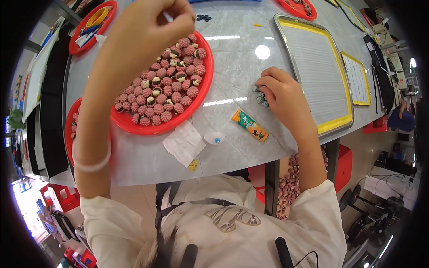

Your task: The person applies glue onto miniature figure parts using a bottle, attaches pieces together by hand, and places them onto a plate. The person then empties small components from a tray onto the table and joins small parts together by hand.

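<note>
My left hand (167,20) is raised over the far part of a round red tray (154,129), its fingers pinched together; what they hold, if anything, is too small to name. Small bumpy pink pieces (172,85) fill this tray, several showing cream and dark parts. To the right, my right hand (282,94) rests low over the tabletop with curled fingers. Its fingertips close on a small grey-green piece at the edge of a little cluster of grey-green pieces (261,99). The hand partly covers this cluster. A few dark blue pieces (203,18) lie beyond the tray.
An orange-and-green packet (250,126), a white bottle with a blue tip (214,138) and a white tissue (184,143) lie on the grey table (232,156). A yellow-edged metal-framed tray (319,73) stands at right. More red trays (109,22) sit at the left.
</note>
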`<state>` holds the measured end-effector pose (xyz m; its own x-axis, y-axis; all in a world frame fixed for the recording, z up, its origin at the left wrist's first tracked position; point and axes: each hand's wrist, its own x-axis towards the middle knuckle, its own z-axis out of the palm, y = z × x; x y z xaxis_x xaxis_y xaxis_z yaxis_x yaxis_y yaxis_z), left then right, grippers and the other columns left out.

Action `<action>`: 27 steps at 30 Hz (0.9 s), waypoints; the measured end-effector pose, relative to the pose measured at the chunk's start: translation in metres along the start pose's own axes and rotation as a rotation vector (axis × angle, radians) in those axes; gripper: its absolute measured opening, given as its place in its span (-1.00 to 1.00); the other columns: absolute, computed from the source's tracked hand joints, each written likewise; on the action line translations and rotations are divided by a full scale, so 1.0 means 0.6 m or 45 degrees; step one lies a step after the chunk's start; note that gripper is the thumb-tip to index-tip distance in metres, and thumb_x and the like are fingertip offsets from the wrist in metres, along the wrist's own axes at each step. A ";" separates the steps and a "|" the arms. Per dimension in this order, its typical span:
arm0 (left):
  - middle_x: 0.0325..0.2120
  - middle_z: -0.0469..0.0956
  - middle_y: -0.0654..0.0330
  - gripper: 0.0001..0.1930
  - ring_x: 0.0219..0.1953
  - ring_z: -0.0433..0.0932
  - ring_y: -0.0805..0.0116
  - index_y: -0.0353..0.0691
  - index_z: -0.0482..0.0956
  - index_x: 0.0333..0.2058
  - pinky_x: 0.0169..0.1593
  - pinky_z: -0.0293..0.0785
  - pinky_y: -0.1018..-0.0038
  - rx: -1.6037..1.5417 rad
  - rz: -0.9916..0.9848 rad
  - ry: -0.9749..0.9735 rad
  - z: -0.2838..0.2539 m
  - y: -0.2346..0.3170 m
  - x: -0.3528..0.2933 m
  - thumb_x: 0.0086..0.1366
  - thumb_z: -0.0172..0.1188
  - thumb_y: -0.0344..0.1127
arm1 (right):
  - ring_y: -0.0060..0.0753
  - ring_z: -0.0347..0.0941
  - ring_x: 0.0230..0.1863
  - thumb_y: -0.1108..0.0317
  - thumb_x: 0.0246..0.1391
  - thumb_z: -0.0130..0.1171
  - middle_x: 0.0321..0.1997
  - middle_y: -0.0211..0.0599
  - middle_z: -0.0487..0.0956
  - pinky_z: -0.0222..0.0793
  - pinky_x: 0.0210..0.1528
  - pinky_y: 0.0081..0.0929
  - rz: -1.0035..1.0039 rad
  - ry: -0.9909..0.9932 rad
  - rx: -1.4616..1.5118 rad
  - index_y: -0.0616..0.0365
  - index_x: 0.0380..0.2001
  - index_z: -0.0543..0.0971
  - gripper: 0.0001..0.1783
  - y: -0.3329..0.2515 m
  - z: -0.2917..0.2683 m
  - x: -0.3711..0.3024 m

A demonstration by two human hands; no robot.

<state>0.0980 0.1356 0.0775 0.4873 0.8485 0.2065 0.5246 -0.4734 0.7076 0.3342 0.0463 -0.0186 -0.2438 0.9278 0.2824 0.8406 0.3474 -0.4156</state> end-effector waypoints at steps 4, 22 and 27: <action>-0.49 0.34 0.27 -0.88 -0.54 0.25 0.65 -0.37 0.36 -0.43 -0.46 0.14 0.76 -0.392 -0.170 0.038 0.005 0.040 -0.126 0.08 -0.05 -0.41 | -0.21 0.39 -0.37 0.58 -0.19 0.06 -0.39 -0.24 0.44 0.31 -0.35 -0.47 -0.021 0.052 0.009 0.26 -0.49 0.47 -0.91 0.014 -0.004 -0.005; -0.51 0.33 0.14 -0.83 -0.64 0.24 0.61 -0.39 0.33 -0.43 -0.57 0.16 0.72 -1.100 -0.213 0.054 0.132 0.098 -0.253 0.10 0.03 -0.36 | -0.64 0.23 -0.57 0.27 -0.08 0.17 -0.32 -0.16 0.34 0.15 -0.62 -0.87 0.255 0.183 1.727 0.24 -0.34 0.40 -0.70 -0.126 -0.060 -0.109; -0.50 0.33 0.14 -0.86 -0.62 0.25 0.61 -0.39 0.32 -0.39 -0.54 0.17 0.72 -1.155 -0.187 0.052 0.143 0.105 -0.257 0.11 0.01 -0.43 | -0.58 0.32 -0.56 0.31 -0.12 0.21 -0.35 -0.09 0.37 0.24 -0.61 -0.80 0.087 0.237 1.545 0.26 -0.38 0.38 -0.70 -0.158 -0.053 -0.124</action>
<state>0.1160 -0.0453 0.0323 0.4247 0.9014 0.0839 -0.1778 -0.0078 0.9840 0.2883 -0.0602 0.0273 -0.0608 0.9502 0.3058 -0.1701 0.2920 -0.9412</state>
